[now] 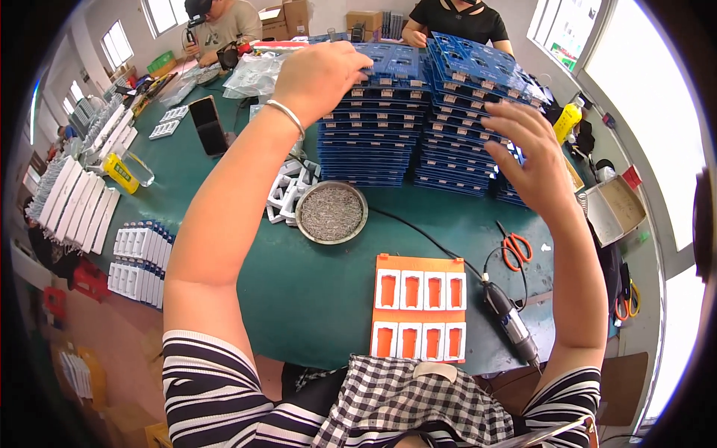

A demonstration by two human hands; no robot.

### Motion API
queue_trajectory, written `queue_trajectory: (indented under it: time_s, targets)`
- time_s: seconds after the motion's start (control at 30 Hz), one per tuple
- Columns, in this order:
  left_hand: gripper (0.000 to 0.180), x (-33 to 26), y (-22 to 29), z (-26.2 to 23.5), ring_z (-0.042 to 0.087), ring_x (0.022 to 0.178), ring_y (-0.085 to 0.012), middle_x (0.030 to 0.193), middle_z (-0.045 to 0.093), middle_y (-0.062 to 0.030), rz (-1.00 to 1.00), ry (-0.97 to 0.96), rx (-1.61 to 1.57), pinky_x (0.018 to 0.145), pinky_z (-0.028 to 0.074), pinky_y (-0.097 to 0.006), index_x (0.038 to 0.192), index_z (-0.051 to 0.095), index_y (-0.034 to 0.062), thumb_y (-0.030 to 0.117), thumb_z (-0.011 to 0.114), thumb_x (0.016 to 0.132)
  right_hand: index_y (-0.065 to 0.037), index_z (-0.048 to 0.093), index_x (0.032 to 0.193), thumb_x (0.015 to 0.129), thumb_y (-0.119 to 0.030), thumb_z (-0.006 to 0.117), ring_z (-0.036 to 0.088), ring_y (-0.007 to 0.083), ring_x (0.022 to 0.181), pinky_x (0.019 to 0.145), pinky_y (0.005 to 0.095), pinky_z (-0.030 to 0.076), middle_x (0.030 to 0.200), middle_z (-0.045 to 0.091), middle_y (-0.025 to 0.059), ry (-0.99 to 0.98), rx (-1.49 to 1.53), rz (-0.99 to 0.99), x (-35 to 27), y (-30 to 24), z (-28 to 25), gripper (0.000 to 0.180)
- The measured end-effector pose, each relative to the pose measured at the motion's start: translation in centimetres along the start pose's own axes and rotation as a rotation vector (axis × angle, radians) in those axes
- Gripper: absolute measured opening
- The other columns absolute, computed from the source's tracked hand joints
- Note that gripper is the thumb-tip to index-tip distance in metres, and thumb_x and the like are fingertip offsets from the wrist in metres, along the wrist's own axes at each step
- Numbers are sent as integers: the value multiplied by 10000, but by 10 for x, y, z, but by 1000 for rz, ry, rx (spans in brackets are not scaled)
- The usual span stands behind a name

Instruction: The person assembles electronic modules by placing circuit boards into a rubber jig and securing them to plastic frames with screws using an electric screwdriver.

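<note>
While both arms are raised over the green surface (pixel 314 291), the left hand (pixel 317 75) is laid on the top tray of the left blue stack (pixel 373 134), fingers curled over its near edge; whether that tray is truly gripped cannot be told. The right hand (pixel 526 153) is held spread, fingers apart, just in front of the right blue stack (pixel 467 112), and nothing is clamped in it. The two stacks stand side by side at the far part of the surface, touching or nearly so, and the right one is seen to lean, its upper trays fanned out of line.

A slip is judged likely here: if the top tray were pulled with one hand only, the trays beneath could be dragged along and the leaning stack tipped. Falling trays would probably land on the metal bowl (pixel 331 213) of small parts just before the stacks, and its contents could be scattered. The orange jig (pixel 418 306), the electric screwdriver (pixel 508 317) and the scissors (pixel 515 250) lie nearer the person, where they could also be struck.
</note>
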State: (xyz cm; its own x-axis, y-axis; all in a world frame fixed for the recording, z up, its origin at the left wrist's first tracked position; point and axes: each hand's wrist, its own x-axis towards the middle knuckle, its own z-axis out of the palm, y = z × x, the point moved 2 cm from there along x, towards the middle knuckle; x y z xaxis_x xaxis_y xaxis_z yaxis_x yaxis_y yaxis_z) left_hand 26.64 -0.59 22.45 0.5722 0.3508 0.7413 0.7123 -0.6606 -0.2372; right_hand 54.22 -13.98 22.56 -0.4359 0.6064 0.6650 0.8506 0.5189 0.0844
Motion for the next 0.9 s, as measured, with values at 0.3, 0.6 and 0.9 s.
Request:
queue_trajectory:
  time_s: [0.3,0.6,0.9]
  targets:
    - [215,12,-66,-14,642,941,-242,1019,655,-80,-170,328,239,812,513,-345,1080,643,109,127,627,866,-45,676,1061,831,-146,669,532,292,1185,1026,412,379,1218,626,103,-141,183,289,-74,3,-1,251]
    - [150,-23,-67,-130,598,869,-97,915,623,-4,-275,652,-1142,789,485,-260,1083,565,54,158,495,1000,-31,665,1121,931,-241,590,563,242,1159,1004,372,404,1234,629,105,90,634,435,-85,-6,-39,292]
    - [206,-95,90,-13,595,1018,-205,1128,588,-83,-284,189,-2076,988,459,-414,1157,551,65,159,538,973,-2,556,1170,1029,-388,357,644,205,722,675,313,518,914,679,133,-414,2139,1177,-158,-104,61,456]
